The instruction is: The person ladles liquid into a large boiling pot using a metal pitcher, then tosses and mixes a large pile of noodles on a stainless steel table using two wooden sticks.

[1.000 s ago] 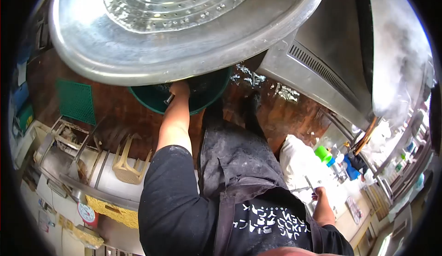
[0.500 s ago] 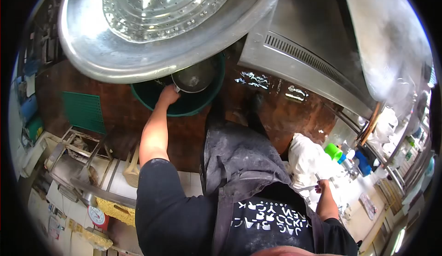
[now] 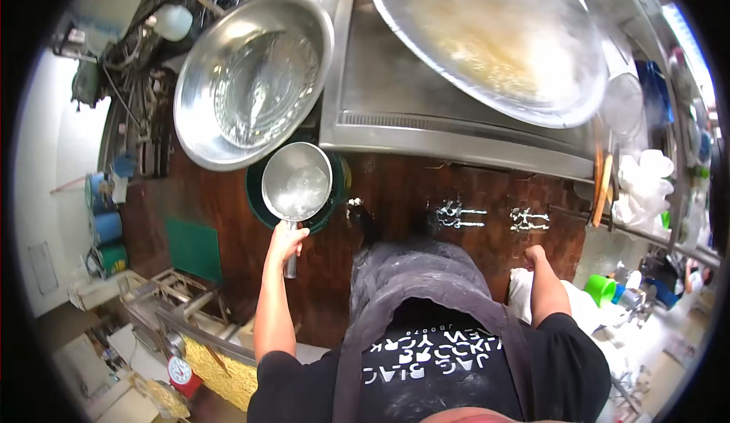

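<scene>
My left hand (image 3: 287,242) is closed around the handle of a metal saucepan (image 3: 298,179), which holds some clear liquid. The pan is above a dark green tub (image 3: 257,214) on the floor, close below the rim of a large steel bowl (image 3: 199,138) with clear liquid inside. My right hand (image 3: 535,256) is held in front of me at the right, fingers curled in, just above a white cloth (image 3: 522,290). Whether anything is inside those fingers is hidden.
A huge steaming pan (image 3: 487,35) with bubbling yellowish liquid sits on a steel counter (image 3: 441,138). Wooden sticks (image 3: 603,187) lean at the right near a green cup (image 3: 600,290). At left are a green mat (image 3: 194,249), yellow noodles (image 3: 220,373) and a red scale (image 3: 181,376).
My left hand has lifted the saucepan out of the green tub. My right hand has moved forward from the white table. The view has shifted, revealing the steaming pan.
</scene>
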Tool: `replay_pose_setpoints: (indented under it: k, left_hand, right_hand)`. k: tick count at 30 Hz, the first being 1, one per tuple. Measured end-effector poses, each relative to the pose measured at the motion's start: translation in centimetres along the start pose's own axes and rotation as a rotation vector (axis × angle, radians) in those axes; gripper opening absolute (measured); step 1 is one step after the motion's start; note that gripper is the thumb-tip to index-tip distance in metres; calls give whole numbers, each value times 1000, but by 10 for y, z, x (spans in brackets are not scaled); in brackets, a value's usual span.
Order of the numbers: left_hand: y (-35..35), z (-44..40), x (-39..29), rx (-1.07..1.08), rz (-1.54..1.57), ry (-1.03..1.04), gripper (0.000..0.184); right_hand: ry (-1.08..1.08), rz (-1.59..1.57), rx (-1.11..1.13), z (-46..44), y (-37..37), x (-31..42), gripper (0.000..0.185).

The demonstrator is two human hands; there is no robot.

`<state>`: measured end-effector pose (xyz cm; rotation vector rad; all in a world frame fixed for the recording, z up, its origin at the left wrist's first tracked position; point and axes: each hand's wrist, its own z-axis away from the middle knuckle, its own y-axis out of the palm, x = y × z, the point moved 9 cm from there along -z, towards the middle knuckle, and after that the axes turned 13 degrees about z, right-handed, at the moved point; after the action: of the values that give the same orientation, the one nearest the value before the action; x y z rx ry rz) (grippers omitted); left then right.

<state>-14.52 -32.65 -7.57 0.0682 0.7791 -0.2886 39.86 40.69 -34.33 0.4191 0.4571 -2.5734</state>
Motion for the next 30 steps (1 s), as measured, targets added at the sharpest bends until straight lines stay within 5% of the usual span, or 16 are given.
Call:
replay_pose_setpoints:
  k: [2,3,10,16,20,21,24,30]
  left_hand:
    - [43,24,-45,25,59,64,31]
    - [62,37,-64,36,92,89,32]
    - [184,59,-228,136,-27,254,33]
    - [273,6,-336,138,-506,343,26]
    - [339,1,-405,-69,-1021,475,16]
    - [350,-24,-416,-72,-1161,504,13]
    - [384,-52,-451,-242,-1495,627,19]
    - [444,-24,-515,-504,-1216,924,33]
  right_hand:
    - [-185,93,14,-86,0,-4,23]
    - [57,-209,-33,-7,-19,-6,20]
    - [29,-494,25,-55,-1,-43,20]
    - [19,-465,172,-103,44,-77,17]
    - [55,-607,266,-113,77,-105,16]
    - [41,-579,276,-82,80,-102,28]
    - [22,-696,334,-78,94,-114,15]
    - [97,-712,-58,22,38,-87,16]
